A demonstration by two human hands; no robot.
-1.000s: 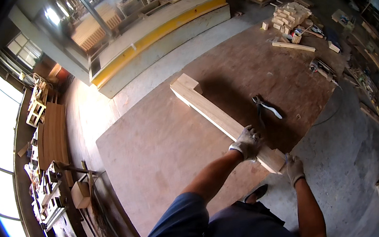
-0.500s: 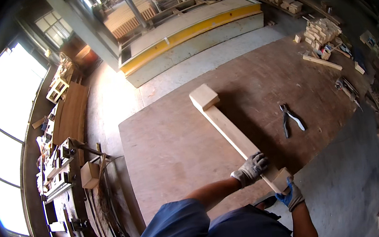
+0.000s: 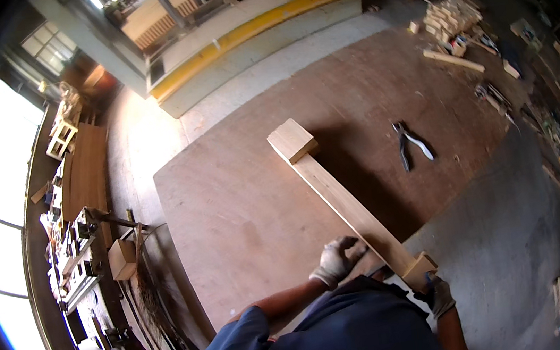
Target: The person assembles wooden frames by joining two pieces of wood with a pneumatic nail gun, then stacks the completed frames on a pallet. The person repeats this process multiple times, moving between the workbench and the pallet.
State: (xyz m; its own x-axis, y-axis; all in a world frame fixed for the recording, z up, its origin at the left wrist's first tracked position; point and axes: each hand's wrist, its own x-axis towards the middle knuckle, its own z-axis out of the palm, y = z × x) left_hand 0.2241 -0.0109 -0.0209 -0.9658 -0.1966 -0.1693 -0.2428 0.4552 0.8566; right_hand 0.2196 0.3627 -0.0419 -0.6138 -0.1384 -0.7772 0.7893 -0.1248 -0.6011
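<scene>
A long pale wooden board lies slantwise over a brown plywood sheet. At its far end sits a thick wood block, and a smaller wood block sits at its near end. My right hand, in a grey and blue glove, grips the near end beside the small block; its fingers are partly hidden. My left hand, in a pale glove, is held just left of the board with its fingers apart and nothing in them. A pair of pliers with one black and one white handle rests right of the board.
At the far right are stacked wood offcuts and a loose wood strip. A power tool lies near the plywood's right edge. Beyond stands a long yellow-edged platform. A cluttered bench with clamps runs along the left.
My left hand has come off the board and moved left, its fingers opening. My right hand stays at the near end. The whole view has shifted, and the board's near end sits slightly further right.
</scene>
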